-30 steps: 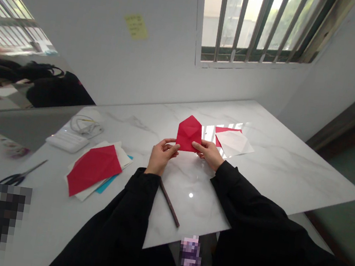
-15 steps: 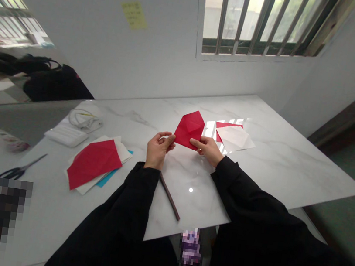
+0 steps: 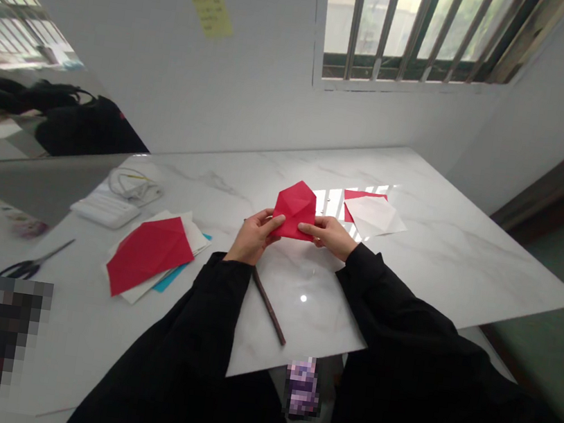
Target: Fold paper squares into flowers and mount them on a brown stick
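Observation:
A small red paper envelope (image 3: 296,205) is held up over the table between my two hands, its pointed flap raised at the top. My left hand (image 3: 253,234) is closed on its lower left corner, thumb on the front face. On the lower right corner, my right hand (image 3: 332,235) pinches it the same way, the other fingers behind the paper. Beneath my left wrist lies a thin dark brown stick (image 3: 269,308), partly covered by my sleeve.
Left of my arms, a red folded paper (image 3: 152,256) tops a pile with white and blue sheets. Scissors (image 3: 33,264) and a white box with a cable (image 3: 106,209) lie farther left. At right, a white paper (image 3: 376,215) overlaps a red one. The marble-patterned table (image 3: 443,262) meets the wall behind.
The red envelope has turned from a tilt to nearly upright and come slightly left and down. My left hand has shifted its grip inward, its thumb now lying on the front.

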Motion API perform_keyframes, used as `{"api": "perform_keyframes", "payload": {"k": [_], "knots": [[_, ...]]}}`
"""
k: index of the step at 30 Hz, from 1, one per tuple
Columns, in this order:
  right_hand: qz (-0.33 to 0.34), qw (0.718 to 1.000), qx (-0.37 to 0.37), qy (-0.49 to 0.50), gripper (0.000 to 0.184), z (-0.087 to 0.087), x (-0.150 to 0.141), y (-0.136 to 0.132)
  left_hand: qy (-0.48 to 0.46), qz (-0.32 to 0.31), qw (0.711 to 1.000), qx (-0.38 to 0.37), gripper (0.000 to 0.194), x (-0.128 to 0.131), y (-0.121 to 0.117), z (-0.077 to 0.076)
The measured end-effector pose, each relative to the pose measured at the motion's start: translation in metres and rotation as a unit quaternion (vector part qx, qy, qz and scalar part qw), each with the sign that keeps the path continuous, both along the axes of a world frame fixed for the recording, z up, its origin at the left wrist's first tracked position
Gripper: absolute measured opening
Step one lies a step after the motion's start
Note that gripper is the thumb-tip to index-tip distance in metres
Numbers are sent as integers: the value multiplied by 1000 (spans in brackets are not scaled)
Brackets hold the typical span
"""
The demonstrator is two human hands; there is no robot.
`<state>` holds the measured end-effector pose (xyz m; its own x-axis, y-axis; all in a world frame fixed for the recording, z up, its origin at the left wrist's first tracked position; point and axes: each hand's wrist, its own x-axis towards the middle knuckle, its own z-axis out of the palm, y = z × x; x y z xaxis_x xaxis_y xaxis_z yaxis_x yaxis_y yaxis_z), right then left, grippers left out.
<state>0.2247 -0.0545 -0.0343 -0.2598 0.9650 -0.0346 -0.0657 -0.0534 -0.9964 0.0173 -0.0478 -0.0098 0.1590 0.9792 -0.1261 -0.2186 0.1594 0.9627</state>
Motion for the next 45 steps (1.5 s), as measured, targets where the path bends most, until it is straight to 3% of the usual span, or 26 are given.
{"api": "perform_keyframes", "payload": {"k": [13, 18, 27, 31, 35, 41, 45], "knots": [[-19, 1000, 14, 18, 52, -6, -1, 3, 63, -49, 996, 32, 70, 0, 5, -14], [-23, 999, 20, 9, 52, -8, 1, 4, 103, -24, 988, 110, 84, 1, 4, -13], [-21, 1000, 10, 17, 45, -8, 0, 4, 120, 13, 974, 194, 61, 3, 2, -8], [-9, 1000, -6, 18, 43, -6, 1, 3, 127, -37, 976, 173, 46, 2, 2, -10], [0, 999, -26, 36, 46, -3, 3, 1, 106, -59, 980, 155, 61, 0, 3, -11], [-50, 997, -26, 59, 42, -2, 5, 4, 91, -82, 984, 134, 67, -3, 3, -8], [-54, 996, -36, 66, 39, -4, 3, 5, 71, -24, 988, 136, 81, -3, 3, -6]]}}
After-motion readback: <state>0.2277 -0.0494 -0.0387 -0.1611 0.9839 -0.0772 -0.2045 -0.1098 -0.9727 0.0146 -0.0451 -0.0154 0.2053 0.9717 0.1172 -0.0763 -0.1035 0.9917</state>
